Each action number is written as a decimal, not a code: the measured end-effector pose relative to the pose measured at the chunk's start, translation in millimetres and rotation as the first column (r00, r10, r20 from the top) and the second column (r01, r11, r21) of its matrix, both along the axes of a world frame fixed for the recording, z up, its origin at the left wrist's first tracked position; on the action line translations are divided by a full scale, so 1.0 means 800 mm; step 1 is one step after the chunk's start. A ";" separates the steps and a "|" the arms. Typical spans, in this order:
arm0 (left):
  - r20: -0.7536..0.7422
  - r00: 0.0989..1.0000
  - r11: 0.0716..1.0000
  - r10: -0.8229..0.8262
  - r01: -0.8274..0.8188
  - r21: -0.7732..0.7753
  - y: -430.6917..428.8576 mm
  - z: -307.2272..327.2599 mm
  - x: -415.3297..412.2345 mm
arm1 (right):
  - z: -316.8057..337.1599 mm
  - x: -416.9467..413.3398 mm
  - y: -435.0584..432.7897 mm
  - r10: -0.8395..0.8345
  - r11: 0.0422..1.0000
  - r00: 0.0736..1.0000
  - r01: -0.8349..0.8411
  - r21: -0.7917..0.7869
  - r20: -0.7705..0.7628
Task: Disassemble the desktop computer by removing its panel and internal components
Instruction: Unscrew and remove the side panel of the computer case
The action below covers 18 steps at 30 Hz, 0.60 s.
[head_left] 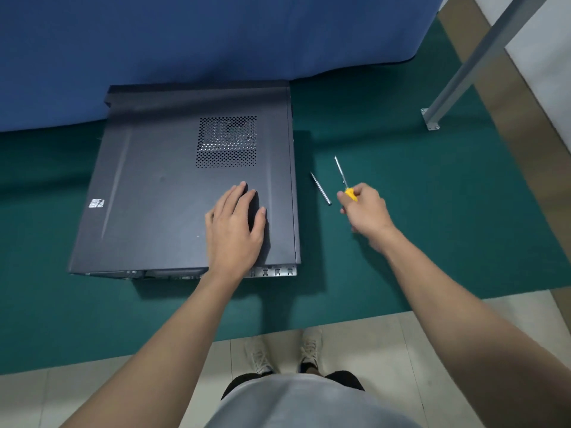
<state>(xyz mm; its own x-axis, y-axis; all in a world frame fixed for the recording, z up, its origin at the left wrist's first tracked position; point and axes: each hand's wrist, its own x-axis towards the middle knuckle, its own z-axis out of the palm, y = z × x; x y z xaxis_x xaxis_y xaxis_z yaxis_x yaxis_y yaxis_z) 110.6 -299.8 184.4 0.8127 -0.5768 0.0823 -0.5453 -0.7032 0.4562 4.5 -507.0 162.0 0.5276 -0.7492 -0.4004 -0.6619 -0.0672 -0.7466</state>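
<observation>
Matte flat panel, slim screwdriver

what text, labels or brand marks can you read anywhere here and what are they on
No text here can be read.
Small white sticker near the left edge of the computer's side panel: it bears print, too small and blurred to read.
Yellow-handled screwdriver held in the right hand: no marking shows.

panel: matt dark metal | screwdriver: shiny steel shaft
</observation>
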 end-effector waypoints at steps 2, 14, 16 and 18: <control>-0.038 0.999 0.997 0.000 -0.003 -0.076 0.012 0.002 -0.004 | 0.018 -0.018 0.040 -0.014 0.999 0.997 0.011 0.044 0.077; -0.133 0.906 0.903 0.402 -0.416 -0.106 0.093 0.008 -0.064 | 0.058 -0.063 0.243 0.024 0.965 0.966 -0.090 0.247 0.258; -0.340 0.802 0.854 0.491 -0.521 0.004 0.091 0.012 -0.064 | 0.050 -0.066 0.261 -0.014 0.946 0.969 -0.066 0.316 0.245; -0.656 0.577 0.775 0.487 -0.632 0.019 0.086 0.017 -0.060 | 0.044 -0.068 0.274 -0.111 0.895 0.959 -0.017 0.446 0.259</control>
<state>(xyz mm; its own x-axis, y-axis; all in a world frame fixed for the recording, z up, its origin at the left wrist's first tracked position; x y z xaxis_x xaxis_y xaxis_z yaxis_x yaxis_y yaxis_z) 62.8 -231.0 197.8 0.8760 -0.0185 -0.4820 0.3655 -0.6266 0.6883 -50.1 -288.2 197.3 0.6319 -0.5558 -0.5402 -0.4238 0.3358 -0.8412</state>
